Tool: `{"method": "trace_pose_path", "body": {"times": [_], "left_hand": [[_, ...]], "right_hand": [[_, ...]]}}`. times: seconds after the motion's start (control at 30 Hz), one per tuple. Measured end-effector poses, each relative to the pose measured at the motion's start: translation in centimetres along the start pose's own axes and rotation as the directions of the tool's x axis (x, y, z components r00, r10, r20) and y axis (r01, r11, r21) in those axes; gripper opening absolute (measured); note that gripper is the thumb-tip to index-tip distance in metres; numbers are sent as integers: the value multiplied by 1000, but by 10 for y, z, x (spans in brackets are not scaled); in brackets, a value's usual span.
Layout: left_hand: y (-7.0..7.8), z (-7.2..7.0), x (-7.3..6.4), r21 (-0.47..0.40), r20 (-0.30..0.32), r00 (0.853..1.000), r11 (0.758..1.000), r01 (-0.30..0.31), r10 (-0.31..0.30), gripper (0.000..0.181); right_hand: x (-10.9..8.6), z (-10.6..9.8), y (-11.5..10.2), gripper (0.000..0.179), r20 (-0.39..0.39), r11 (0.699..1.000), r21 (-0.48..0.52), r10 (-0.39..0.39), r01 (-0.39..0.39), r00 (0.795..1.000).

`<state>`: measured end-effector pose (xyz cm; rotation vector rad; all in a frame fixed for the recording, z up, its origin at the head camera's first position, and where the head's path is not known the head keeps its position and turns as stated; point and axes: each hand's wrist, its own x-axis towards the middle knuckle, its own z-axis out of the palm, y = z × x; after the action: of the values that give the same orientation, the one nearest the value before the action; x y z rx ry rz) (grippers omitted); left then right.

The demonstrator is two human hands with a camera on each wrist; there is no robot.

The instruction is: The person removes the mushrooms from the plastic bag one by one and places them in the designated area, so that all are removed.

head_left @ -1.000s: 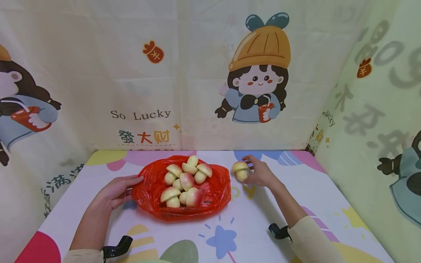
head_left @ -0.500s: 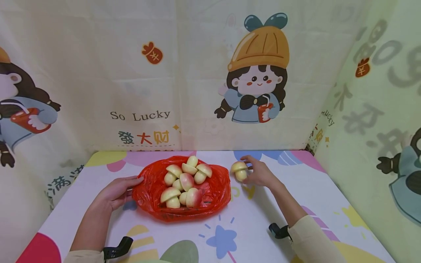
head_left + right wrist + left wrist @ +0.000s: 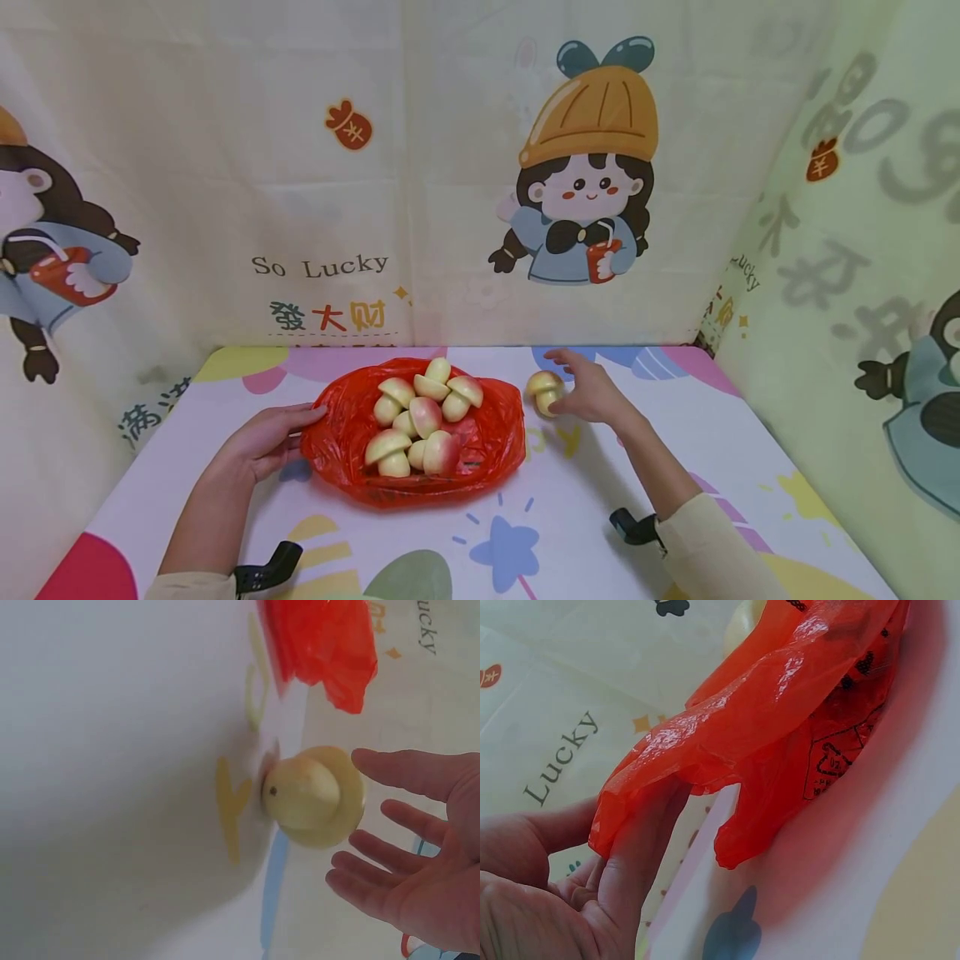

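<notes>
A red plastic bag [image 3: 480,479] lies spread on the table, its mouth facing up, with several mushrooms [image 3: 424,415] inside, pale with some pink-tinged caps. My left hand [image 3: 266,437] pinches the bag's left edge between thumb and fingers; the left wrist view shows the thin red film [image 3: 705,742] draped over the fingers. To the right of the bag, one more mushroom [image 3: 545,392] sits on the table. Beside it is my right hand [image 3: 596,396], fingers spread. In the right wrist view the thumb tip is close to that mushroom's cap [image 3: 349,799]; whether it touches I cannot tell.
The white table [image 3: 465,525] carries printed coloured shapes and letters. A cream cloth [image 3: 450,167] with cartoon prints hangs along the back and sides. Black wrist cameras [image 3: 270,567] are strapped near both sleeves.
My right hand's fingers have spread away from the single mushroom, which stands right of the bag. My left hand and the bag have stayed in place.
</notes>
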<state>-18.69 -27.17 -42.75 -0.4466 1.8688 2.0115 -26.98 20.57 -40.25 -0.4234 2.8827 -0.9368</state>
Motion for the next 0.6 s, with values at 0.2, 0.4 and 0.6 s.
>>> {"method": "trace_pose_path", "body": {"times": [0.2, 0.4, 0.6], "left_hand": [[0, 0, 0, 6, 8, 1000, 1000, -5, 5, 73], [0, 0, 0, 12, 4, 1000, 1000, 1, -1, 74], [-1, 0, 0, 11, 3, 1000, 1000, 0, 0, 73]], "right_hand": [[-1, 1, -16, 76, -20, 999, 37, 4, -3, 1000], [0, 5, -31, 70, -65, 990, 138, -13, 22, 998], [4, 11, -47, 64, -115, 980, 189, -35, 57, 993]]}}
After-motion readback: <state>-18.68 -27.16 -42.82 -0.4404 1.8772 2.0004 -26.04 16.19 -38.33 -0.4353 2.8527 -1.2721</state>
